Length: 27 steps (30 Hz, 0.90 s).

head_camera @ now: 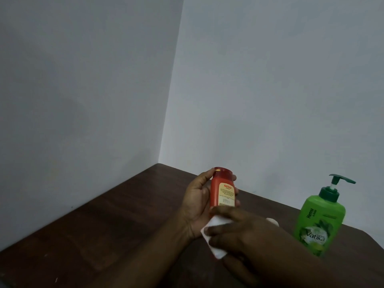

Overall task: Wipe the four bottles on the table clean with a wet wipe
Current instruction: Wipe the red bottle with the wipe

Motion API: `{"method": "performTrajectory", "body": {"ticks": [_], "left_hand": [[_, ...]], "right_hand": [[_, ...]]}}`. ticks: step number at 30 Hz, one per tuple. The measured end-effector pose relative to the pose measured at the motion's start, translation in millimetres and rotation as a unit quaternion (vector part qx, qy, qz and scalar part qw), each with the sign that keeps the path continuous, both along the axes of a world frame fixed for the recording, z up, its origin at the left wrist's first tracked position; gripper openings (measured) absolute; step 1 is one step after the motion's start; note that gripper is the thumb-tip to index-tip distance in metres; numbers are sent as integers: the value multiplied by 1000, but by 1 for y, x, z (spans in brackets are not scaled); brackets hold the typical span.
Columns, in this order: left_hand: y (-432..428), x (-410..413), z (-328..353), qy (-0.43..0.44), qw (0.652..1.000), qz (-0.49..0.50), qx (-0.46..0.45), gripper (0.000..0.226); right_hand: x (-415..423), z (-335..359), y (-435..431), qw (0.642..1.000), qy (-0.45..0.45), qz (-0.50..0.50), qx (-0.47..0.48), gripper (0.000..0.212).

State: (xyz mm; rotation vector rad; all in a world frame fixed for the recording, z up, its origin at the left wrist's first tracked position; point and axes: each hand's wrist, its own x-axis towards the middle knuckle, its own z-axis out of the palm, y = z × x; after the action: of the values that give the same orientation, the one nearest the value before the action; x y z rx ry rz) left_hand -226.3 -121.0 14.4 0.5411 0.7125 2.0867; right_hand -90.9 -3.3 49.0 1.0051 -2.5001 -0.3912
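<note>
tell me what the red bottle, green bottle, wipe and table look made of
Red bottle: opaque plastic, likely; smooth, faint sheen, cream label stuck on.
Green bottle: glossy plastic; highlights on its shoulder, darker pump top.
Wipe: soft white sheet, tissue or nonwoven; it looks limp and folded.
Table: dark wood or wood-look laminate; faint grain streaks, dull finish, cannot tell which.

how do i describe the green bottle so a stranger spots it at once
On the dark wooden table in the corner of the pale walls, look to the right side. The green bottle stands there upright, untouched. Unlike the red bottle in the left hand, it has a dark green pump.
</note>
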Motion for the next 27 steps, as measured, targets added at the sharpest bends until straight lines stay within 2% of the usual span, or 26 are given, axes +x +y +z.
{"method": "performTrajectory", "body": {"ticks": [5,8,11,14,17,20,22,24,27], "left_hand": [[5,13,-1,32,996,-82,-1,53],[12,17,-4,76,992,-100,-19,51],[11,16,-4,63,991,-114,-9,50],[2,12,1,3,995,-100,-8,51],[-2,3,4,-6,999,-49,0,53],[-2,2,2,-20,999,-29,-4,56],[0,5,0,-21,998,-53,-5,51],[1,13,0,-15,996,-83,-6,42],[7,17,-2,25,995,-98,2,48]], "right_hand": [[-6,16,28,978,153,-113,-82,44],[-8,23,45,964,184,-162,-105,47],[-4,20,39,967,171,-149,-119,46],[4,12,16,983,102,-102,-113,43],[9,6,-5,994,9,-73,-75,37],[9,5,-10,998,5,-52,-36,35],[7,8,-3,997,18,-57,-43,33],[3,13,11,994,72,-67,-57,35],[-4,18,29,979,157,-103,-78,43]]}}
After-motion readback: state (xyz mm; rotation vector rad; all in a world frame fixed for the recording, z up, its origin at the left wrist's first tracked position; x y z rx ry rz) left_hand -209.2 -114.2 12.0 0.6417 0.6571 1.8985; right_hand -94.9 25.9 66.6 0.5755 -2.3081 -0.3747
